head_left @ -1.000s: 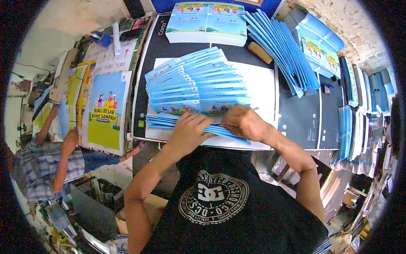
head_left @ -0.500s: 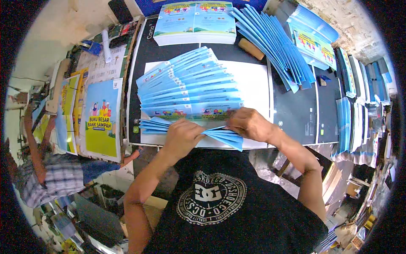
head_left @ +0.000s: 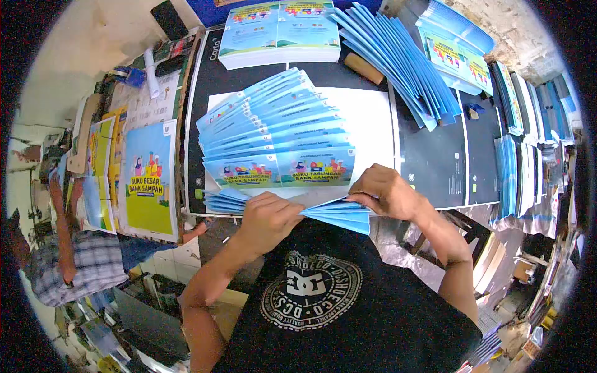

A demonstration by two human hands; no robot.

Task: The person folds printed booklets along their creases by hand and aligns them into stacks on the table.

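Black worktop (head_left: 429, 168), white paper (head_left: 372, 121) on it. Left hand (head_left: 268, 219) pinches folded blue sheets (head_left: 341, 219) near their middle; right hand (head_left: 390, 195) appears to grip their far edge. Probably best done with a firm left pinch, edges kept flush. Sheets splay between and below both sets of fingertips; fanned printed covers (head_left: 280, 166) lie just beyond.
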